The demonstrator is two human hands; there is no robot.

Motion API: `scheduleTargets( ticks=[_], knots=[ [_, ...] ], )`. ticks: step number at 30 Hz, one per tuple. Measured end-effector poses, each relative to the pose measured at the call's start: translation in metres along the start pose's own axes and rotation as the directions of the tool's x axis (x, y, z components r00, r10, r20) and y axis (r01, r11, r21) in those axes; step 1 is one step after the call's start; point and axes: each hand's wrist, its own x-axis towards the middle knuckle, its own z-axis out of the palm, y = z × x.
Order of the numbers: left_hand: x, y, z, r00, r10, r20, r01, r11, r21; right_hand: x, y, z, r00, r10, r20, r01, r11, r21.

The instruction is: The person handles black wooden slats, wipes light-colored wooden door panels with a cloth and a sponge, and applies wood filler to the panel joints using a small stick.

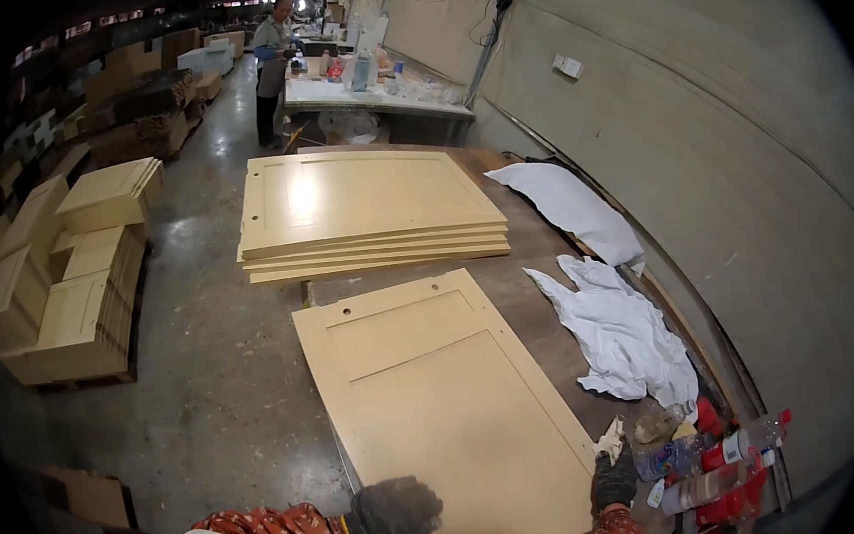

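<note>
Along the near stretch of the brown counter [534, 314], a cream panel [458, 405] lies flat, apart from the neat stack of similar panels [372, 201] beyond it. The single panel seems to be the piece in hand, its work apparently unfinished; whether the stacked ones are done or waiting, I cannot tell. The left hand [396, 512], dark-gloved, is over the panel's left edge, too blurred to show whether its fingers are apart or together. The right hand [614, 480], by the right edge, appears to have its fingers closed on a crumpled, off-white rag [611, 439]. The panel is smooth, straight-edged, with a recessed rectangle and two round holes at its far end. Beside it, a white cloth [628, 336] lies in soft folds near clear plastic bottles [720, 485].
</note>
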Motion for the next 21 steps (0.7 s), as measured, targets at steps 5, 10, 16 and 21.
scheduleTargets(
  ticks=[5,10,16,21],
  knots=[
    [-0.006,0.037,-0.009,0.982,0.068,-0.179,-0.043,0.989,0.144,-0.029,0.015,-0.009,0.999,-0.041,-0.009,0.042,0.997,0.068],
    [-0.025,0.061,-0.022,0.984,0.071,-0.164,-0.042,0.984,0.175,-0.078,0.019,-0.027,0.992,-0.121,-0.019,0.117,0.983,-0.139],
    [-0.046,0.035,-0.001,0.980,0.112,-0.164,-0.088,0.986,0.144,-0.103,0.025,-0.035,0.999,-0.018,-0.038,0.007,0.965,-0.262],
    [-0.043,0.021,-0.008,0.982,0.131,-0.134,-0.110,0.983,0.150,-0.108,0.032,-0.025,0.993,-0.074,-0.092,0.037,0.935,-0.354]
  ],
)
